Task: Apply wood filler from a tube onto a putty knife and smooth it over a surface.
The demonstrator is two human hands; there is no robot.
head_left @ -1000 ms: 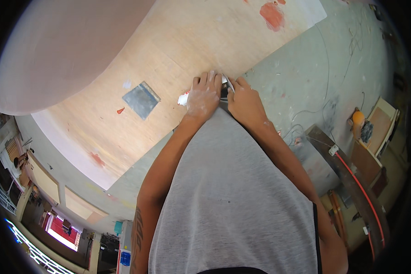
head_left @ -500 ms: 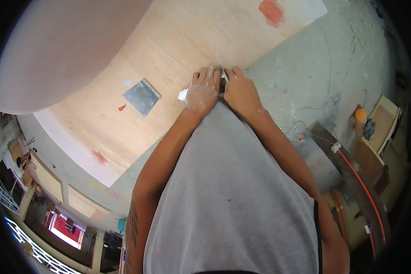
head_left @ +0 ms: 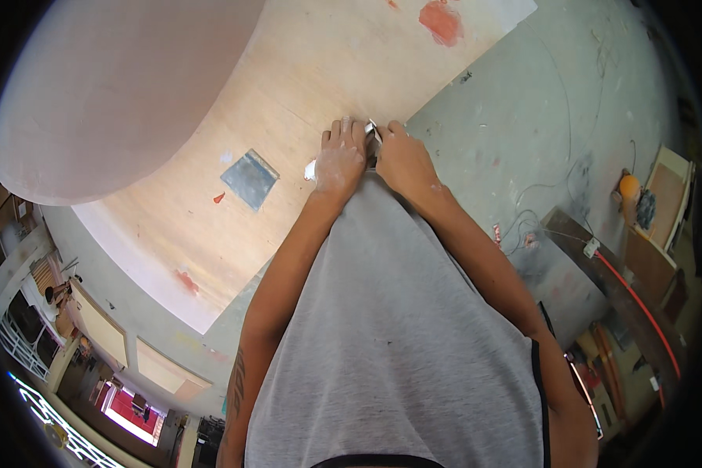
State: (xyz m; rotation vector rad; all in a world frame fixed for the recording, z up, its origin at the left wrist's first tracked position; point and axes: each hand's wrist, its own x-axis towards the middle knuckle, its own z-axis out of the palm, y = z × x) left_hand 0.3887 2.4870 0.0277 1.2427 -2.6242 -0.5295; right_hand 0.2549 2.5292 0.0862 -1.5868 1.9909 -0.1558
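Dusted with white powder, my left hand (head_left: 341, 160) lies on the near edge of a pale wooden panel (head_left: 288, 117), fingers stretched forward and side by side. Close against it, my right hand (head_left: 405, 160) is closed with bent fingers. Between the two hands shows a small thin piece (head_left: 370, 129) with a pale, shiny end; its kind is hidden by my fingers. A white lump or patch (head_left: 310, 170) shows beside my left hand. Farther left on the panel lie a flat grey square (head_left: 250, 180) with a lighter band along one edge, and a small red-orange chip (head_left: 219, 198).
A large smooth curved shape (head_left: 125, 93) covers the panel's far left. Red-orange smears (head_left: 441, 23) mark the panel. On the right are thin wires on the grey-green floor (head_left: 483, 132), a dark beam with a red cable (head_left: 632, 292), and an orange-topped object (head_left: 629, 187).
The view has shifted slightly. My hands remain together at the panel's edge, and more of the thin pale piece now shows between them. The grey square lies where it was on the panel.
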